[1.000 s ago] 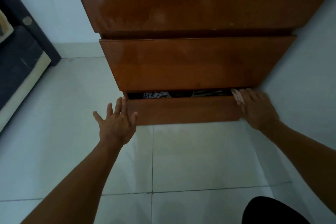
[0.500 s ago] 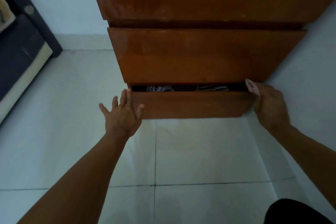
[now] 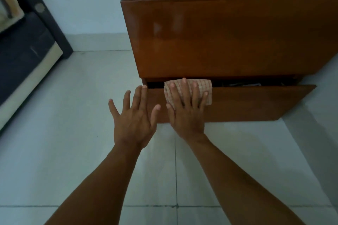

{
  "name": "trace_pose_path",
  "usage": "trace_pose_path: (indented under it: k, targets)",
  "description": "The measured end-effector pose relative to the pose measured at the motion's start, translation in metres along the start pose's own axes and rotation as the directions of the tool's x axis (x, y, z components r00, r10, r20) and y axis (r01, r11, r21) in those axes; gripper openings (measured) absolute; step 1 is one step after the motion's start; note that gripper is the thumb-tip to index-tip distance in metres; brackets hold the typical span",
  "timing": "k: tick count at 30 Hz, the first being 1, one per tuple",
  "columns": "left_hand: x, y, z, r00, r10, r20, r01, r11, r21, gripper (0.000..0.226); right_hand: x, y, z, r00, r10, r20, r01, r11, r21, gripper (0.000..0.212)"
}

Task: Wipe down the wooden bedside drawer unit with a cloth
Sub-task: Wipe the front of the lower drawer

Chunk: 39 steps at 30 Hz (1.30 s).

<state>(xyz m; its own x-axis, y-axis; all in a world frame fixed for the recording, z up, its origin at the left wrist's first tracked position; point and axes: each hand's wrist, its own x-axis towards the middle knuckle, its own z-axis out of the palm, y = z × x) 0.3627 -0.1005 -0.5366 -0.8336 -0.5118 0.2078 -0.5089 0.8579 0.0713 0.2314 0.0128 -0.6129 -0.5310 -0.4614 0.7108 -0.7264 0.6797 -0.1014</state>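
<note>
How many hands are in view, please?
2: left hand spread beside the left end of the bottom drawer; right hand pressing the checked cloth flat on its front. None hidden.

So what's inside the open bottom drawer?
Only a dark slit shows above the bottom drawer front, with indistinct pale items toward its right. The checked cloth under the right hand covers part of the slit's left.

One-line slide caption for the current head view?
Right hand presses a checked cloth flat on the part-open bottom drawer front; left hand open beside its left corner.
</note>
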Motion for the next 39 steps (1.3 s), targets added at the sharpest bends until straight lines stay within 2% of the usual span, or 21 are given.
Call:
trace_pose_path:
  k: [3,10,17,19,23,24,25,26,27,28,29,30,31,32,33,34,35,36,37,39]
  targets:
    - [-0.001,0.002,0.007,1.0,-0.011,-0.017,0.011,1.0,-0.001,0.079,-0.008,0.047,0.0,0.997,-0.063,-0.033,0.061,0.997,-0.045,0.071]
    - [-0.002,0.002,0.011,1.0,-0.003,-0.03,0.003,1.0,-0.007,0.078,-0.023,0.175,-0.042,0.998,0.055,-0.039,-0.062,0.98,-0.191,0.08]
    - [-0.003,0.004,0.021,0.998,-0.02,-0.064,0.016,0.998,-0.056,0.079,-0.028,0.26,-0.083,0.993,0.092,0.074,-0.069,0.961,-0.268,0.072]
    - [-0.002,0.002,0.022,0.998,-0.02,-0.062,0.016,0.998,-0.057,0.079,-0.029,0.274,-0.093,0.992,0.104,0.067,-0.08,0.953,-0.291,0.065]
    - [-0.003,0.003,0.021,0.998,-0.031,-0.054,0.029,0.999,-0.046,0.081,-0.021,0.29,-0.112,0.997,0.073,0.022,-0.068,0.982,-0.176,0.053]
    - [-0.003,0.004,0.022,0.998,-0.034,-0.054,0.032,0.998,-0.046,0.081,-0.019,0.291,-0.115,0.996,0.087,0.014,-0.084,0.989,-0.118,0.052]
    - [-0.003,0.005,0.022,0.998,-0.036,-0.052,0.033,0.998,-0.049,0.081,-0.018,0.291,-0.118,0.986,0.165,-0.02,-0.166,0.986,-0.021,0.05]
    - [-0.003,0.005,0.021,0.998,-0.036,-0.051,0.033,0.998,-0.055,0.081,-0.014,0.283,-0.119,0.939,0.334,-0.078,-0.322,0.936,0.14,0.049]
    - [-0.003,0.005,0.021,0.998,-0.038,-0.051,0.034,0.997,-0.062,0.081,-0.007,0.269,-0.12,0.834,0.54,-0.112,-0.481,0.812,0.332,0.049]
    - [-0.002,0.005,0.022,0.998,-0.038,-0.052,0.035,0.997,-0.067,0.081,-0.002,0.247,-0.123,0.728,0.677,-0.107,-0.541,0.663,0.518,0.044]
    - [-0.002,0.005,0.023,0.998,-0.039,-0.052,0.035,0.997,-0.071,0.081,0.002,0.223,-0.119,0.672,0.728,-0.135,-0.481,0.568,0.668,0.038]
    - [-0.001,0.006,0.023,0.998,-0.039,-0.053,0.035,0.997,-0.074,0.081,0.001,0.202,-0.112,0.644,0.75,-0.154,-0.424,0.517,0.744,0.035]
    - [-0.001,0.006,0.024,0.998,-0.037,-0.055,0.033,0.997,-0.074,0.081,-0.004,0.176,-0.098,0.645,0.754,-0.125,-0.415,0.483,0.771,0.036]
    - [-0.002,0.006,0.024,0.998,-0.035,-0.059,0.031,0.997,-0.072,0.081,-0.011,0.143,-0.082,0.68,0.732,-0.047,-0.424,0.445,0.789,0.036]
    - [-0.002,0.005,0.025,0.997,-0.033,-0.062,0.029,0.997,-0.071,0.081,-0.016,0.107,-0.066,0.74,0.672,0.024,-0.442,0.46,0.77,0.036]
    - [-0.001,0.004,0.026,0.997,-0.031,-0.067,0.027,0.997,-0.07,0.082,-0.024,0.071,-0.05,0.83,0.557,0.027,-0.437,0.619,0.652,0.044]
    - [-0.001,0.003,0.027,0.997,-0.028,-0.073,0.023,0.997,-0.07,0.082,-0.034,0.038,-0.033,0.912,0.41,0.026,-0.361,0.769,0.527,0.058]
    - [0.0,0.002,0.028,0.996,-0.024,-0.08,0.018,0.997,-0.071,0.082,-0.041,0.013,-0.012,0.963,0.266,0.03,-0.258,0.888,0.381,0.067]
    - [0.001,0.001,0.029,0.996,-0.021,-0.089,0.014,0.997,-0.074,0.083,-0.043,-0.006,0.004,0.978,0.207,0.024,-0.205,0.931,0.301,0.069]
    - [0.002,-0.001,0.032,0.995,-0.014,-0.1,0.005,0.996,-0.09,0.083,-0.04,-0.029,0.026,0.959,0.284,0.014,-0.278,0.928,0.246,0.072]
